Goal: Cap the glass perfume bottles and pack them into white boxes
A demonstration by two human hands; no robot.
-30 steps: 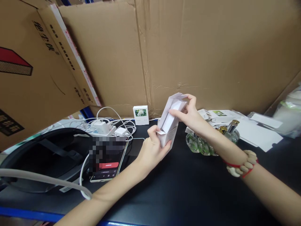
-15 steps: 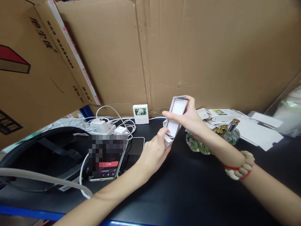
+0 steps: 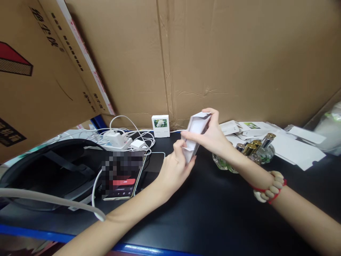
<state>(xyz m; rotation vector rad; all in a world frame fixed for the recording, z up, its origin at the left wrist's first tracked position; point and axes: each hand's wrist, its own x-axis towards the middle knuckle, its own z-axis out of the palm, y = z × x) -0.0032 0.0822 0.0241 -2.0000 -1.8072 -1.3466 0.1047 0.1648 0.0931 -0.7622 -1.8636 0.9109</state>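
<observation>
Both hands hold a small white cardboard box (image 3: 196, 126) above the black tabletop, tilted, its hollow side facing me. My left hand (image 3: 177, 163) grips the lower end, fingers curled at a folded flap. My right hand (image 3: 210, 131) wraps the upper end, its thumb lying across the opening. Beyond the right forearm stand several glass bottles (image 3: 266, 152) with gold and silver caps, partly hidden by that arm. A finished-looking white box with a white-flower picture (image 3: 161, 126) stands upright against the cardboard at the back.
Flattened white cartons (image 3: 299, 151) lie at the right rear. On the left are a phone (image 3: 121, 183), a power strip (image 3: 115, 142) with tangled white cables, and a black headset-like object (image 3: 66, 170). Brown cardboard (image 3: 239, 53) walls the back; a plastic bag (image 3: 331, 128) sits far right.
The held box has turned slightly so its opening looks narrower, and my left fingers have shifted a little at its lower flap. The view has moved slightly.
</observation>
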